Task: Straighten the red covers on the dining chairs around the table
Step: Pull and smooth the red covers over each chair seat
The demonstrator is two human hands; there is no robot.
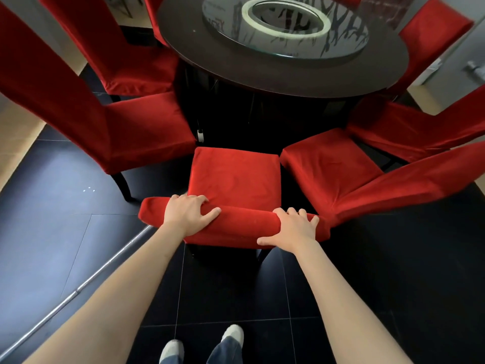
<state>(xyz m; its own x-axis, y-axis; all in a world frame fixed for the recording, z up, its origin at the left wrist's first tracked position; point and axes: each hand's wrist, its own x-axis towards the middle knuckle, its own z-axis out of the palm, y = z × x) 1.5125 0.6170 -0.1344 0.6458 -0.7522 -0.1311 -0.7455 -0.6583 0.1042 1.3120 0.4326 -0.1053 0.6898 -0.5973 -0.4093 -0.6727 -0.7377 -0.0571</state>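
Both hands grip the top of a chair back from behind. The left hand [187, 215] curls over the top edge near its left end, fingers hooked onto the seat side and thumb lying along the crest. The right hand [292, 229] wraps the same edge near its right end, fingers bent over the front and thumb stretched leftward down the rear face. Each hand is closed around the red cover [246, 227] (neither is merely resting on it).

The covered top edge forms a padded roll whose long axis runs left to right across the view, from about 9 o'clock to 3 o'clock, tilting slightly lower at the right. The near chair [235, 177] sits just below the centre of the picture, with its seat pointing toward 12 o'clock at the table. The seat fabric looks smooth, with faint soft creases.

The round dark table [262, 72] fills the 12 o'clock area, and a glass turntable [341, 40] with a pale ring rests on it. Other red-covered chairs circle it: 2 chairs [126, 127] at 9 to 11 o'clock with tall backs leaning outward, and more chairs [354, 174] at 1 to 3 o'clock, the nearest just beside the right hand, its cover showing folds where back meets seat.

At 6 o'clock, 2 light shoes [233, 334] and blue trouser hems stand on the dark tiled floor [223, 292]. A metal strip [105, 266] crosses the floor diagonally at 7 to 8 o'clock.
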